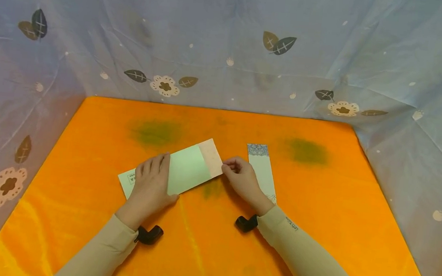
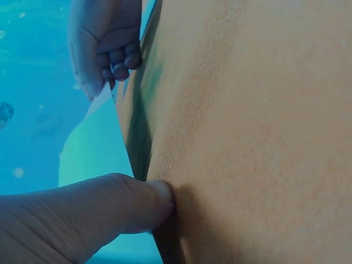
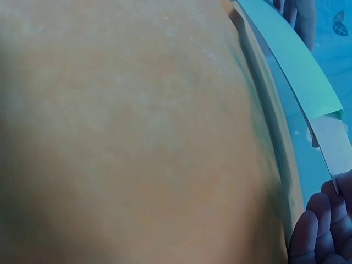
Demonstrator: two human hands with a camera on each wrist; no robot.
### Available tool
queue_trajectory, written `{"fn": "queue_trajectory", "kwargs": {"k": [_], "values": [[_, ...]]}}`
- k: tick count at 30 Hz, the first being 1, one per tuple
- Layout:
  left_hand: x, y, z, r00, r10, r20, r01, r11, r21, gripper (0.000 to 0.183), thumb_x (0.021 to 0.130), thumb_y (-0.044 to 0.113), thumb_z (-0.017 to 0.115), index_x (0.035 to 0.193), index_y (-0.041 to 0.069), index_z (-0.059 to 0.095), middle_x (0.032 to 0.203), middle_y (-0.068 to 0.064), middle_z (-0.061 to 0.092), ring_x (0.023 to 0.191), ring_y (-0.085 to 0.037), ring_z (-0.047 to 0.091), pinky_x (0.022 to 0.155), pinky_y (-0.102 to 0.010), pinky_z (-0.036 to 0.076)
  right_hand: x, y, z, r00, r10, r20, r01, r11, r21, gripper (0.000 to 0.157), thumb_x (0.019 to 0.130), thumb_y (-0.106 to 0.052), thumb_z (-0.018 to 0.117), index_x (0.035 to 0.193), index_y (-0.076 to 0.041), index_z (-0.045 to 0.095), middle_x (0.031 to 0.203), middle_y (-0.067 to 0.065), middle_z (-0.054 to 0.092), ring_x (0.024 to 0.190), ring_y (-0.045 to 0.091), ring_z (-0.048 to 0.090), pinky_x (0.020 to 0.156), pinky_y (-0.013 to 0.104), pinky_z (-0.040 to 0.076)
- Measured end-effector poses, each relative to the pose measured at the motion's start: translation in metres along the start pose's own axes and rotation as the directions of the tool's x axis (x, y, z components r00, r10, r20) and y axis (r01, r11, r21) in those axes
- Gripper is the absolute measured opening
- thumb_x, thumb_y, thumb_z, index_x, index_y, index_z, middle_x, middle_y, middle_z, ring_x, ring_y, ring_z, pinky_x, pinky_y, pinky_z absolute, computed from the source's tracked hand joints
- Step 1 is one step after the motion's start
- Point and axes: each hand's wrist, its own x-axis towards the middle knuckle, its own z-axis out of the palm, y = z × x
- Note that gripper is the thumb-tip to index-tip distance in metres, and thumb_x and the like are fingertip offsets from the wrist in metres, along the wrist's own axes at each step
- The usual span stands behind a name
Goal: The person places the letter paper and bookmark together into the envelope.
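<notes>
A pale green paper sleeve (image 1: 187, 170) slants across the middle of the table, with small dark print near its left end. From its right end sticks out a pale pinkish card (image 1: 212, 157). My left hand (image 1: 150, 189) lies over the sleeve's left part and grips it, thumb (image 2: 159, 198) at the near edge. With thumb and index finger, my right hand (image 1: 242, 180) pinches the card's right corner. In the right wrist view, the sleeve (image 3: 302, 71) and card (image 3: 333, 143) are raised off the cloth. What lies inside the sleeve is hidden.
A narrow pale strip (image 1: 262, 171) with a grey-blue patterned end lies behind my right hand, its near end partly covered by the wrist. Orange cloth (image 1: 335, 238) covers the table. Patterned curtains (image 1: 230, 36) enclose the back and sides. Black wrist mounts (image 1: 246, 223) hang under both wrists.
</notes>
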Motion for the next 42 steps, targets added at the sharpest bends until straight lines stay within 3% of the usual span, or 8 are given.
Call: {"fn": "queue_trajectory", "kwargs": {"k": [42], "values": [[0.000,0.002,-0.001,0.999,0.035,-0.035,-0.034,0.999,0.026,0.117,0.065,0.040,0.088,0.150,-0.007,0.021,0.147,-0.026,0.029,0.129,-0.047,0.028,0.104,-0.061,0.019,-0.002,-0.006,0.011,0.994,-0.009,0.106,0.017,0.996,-0.082,0.010,0.097,-0.022,0.061,0.101,-0.015,0.066,0.088,0.001,0.065,0.076,0.018,0.058,0.067,0.032,0.050]]}}
